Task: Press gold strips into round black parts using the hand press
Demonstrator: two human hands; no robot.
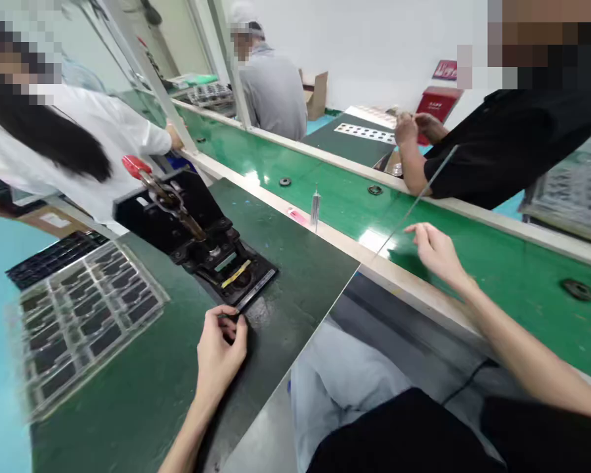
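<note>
My left hand (220, 348) rests on the dark green mat (295, 309), its fingertips pinched on a small dark piece at the near edge of a black toggle-press fixture (197, 243). The fixture has a red-tipped handle (136, 167) and a yellow strip (236, 273) in its jig. My right hand (436, 253) hovers open above the green conveyor belt (502, 276), holding nothing. A metal cylinder (316, 207) stands upright on the belt, left of that hand, beside a pink item (296, 216).
A clear tray of dark parts (88, 325) lies left of the fixture. Black rings (578, 289) sit on the belt. Across it, a black-sleeved co-worker's hands (414, 126) work by a dark mat. A white-coated co-worker (73, 141) stands left; a grey-clad person (272, 98) sits behind.
</note>
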